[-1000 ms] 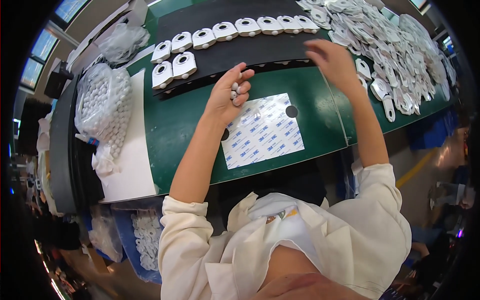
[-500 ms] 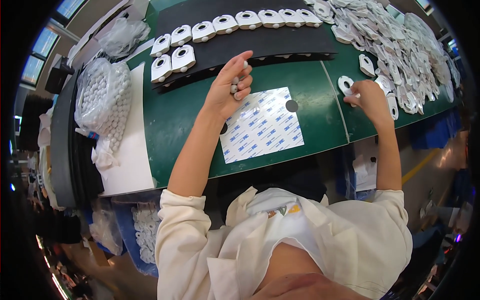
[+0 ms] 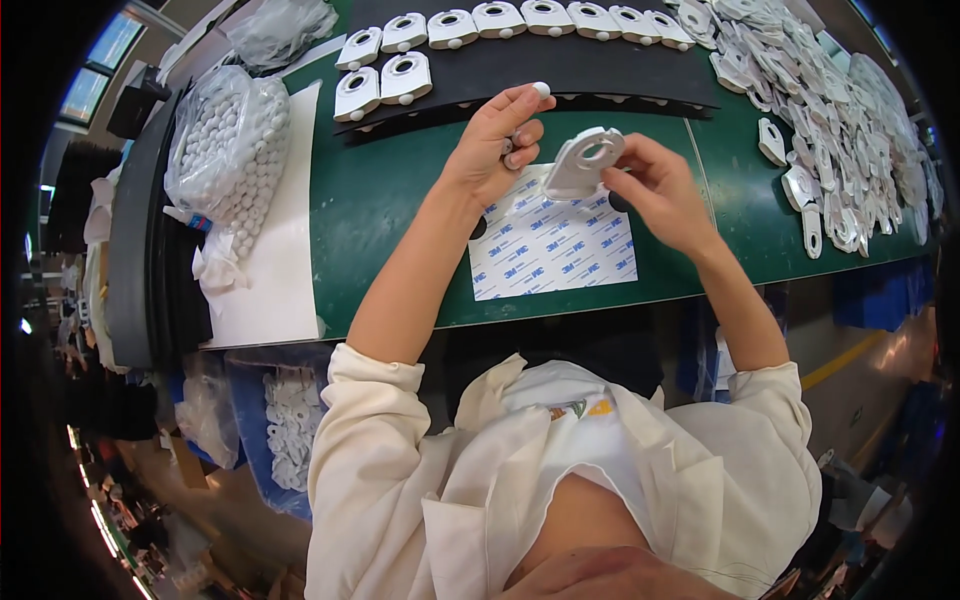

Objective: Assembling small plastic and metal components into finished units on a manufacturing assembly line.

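Note:
My left hand (image 3: 497, 143) is closed on several small white balls; one white ball (image 3: 542, 90) is pinched at the fingertips and others sit under the curled fingers. My right hand (image 3: 660, 190) grips a white plastic part (image 3: 583, 165) by its edge; the part is flat, with a round hole near one end. It is held up above the printed blue-and-white sheet (image 3: 553, 250), just right of my left hand and apart from the ball. Similar white parts (image 3: 405, 75), with balls at their near edges, stand in rows on a black foam sheet (image 3: 500, 72).
At the right lies a large heap of loose white parts (image 3: 830, 150). A clear bag of white balls (image 3: 235, 150) rests at the left on a white board (image 3: 280, 290), near a small bottle (image 3: 188, 218). Under the green table (image 3: 390, 230) stands a blue bin (image 3: 255, 430) of white pieces.
My right hand has lifted a white part from beside the heap and brought it left, close to my left hand. My left hand now shows a ball at its fingertips. The view has shifted slightly.

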Available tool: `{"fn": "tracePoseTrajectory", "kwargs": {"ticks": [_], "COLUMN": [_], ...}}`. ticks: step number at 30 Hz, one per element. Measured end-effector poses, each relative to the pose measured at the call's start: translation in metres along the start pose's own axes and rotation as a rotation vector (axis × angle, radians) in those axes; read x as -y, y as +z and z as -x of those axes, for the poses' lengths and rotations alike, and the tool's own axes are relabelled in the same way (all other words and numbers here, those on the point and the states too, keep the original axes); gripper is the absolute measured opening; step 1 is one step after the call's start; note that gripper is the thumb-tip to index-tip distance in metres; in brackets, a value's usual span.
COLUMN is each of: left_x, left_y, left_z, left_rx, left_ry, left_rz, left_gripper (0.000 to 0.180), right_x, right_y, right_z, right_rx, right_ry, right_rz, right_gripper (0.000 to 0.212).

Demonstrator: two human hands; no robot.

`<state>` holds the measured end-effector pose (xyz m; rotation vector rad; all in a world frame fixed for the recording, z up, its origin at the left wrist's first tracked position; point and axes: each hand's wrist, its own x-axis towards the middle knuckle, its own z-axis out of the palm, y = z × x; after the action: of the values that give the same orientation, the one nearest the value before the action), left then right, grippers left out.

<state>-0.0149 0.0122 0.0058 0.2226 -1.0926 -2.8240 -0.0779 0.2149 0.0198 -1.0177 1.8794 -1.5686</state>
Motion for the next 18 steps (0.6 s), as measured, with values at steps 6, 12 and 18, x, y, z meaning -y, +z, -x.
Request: {"fn": "tracePoseTrajectory", "kwargs": {"ticks": [6, 12, 18], "left_x": [0.000, 0.001, 0.001], "left_y": [-0.005, -0.006, -0.006], "left_z": [-0.001, -0.001, -0.001], "left_rx": [-0.017, -0.021, 0.005], "left_ry": [0.015, 0.007, 0.016], "left_rz": [0.014, -0.020, -0.009], "left_gripper": [0.022, 0.023, 0.025], "right_x": [-0.022, -0.021, -0.023], "right_y": [0.024, 0.026, 0.026], "right_z": [-0.002, -0.001, 0.000], "right_rx": [0.012, 0.017, -0.042], "right_ry": [0.036, 0.010, -0.057], "right_rz": [-0.032, 0.123, 0.001], "right_gripper": [0.014, 0.013, 0.012]}}
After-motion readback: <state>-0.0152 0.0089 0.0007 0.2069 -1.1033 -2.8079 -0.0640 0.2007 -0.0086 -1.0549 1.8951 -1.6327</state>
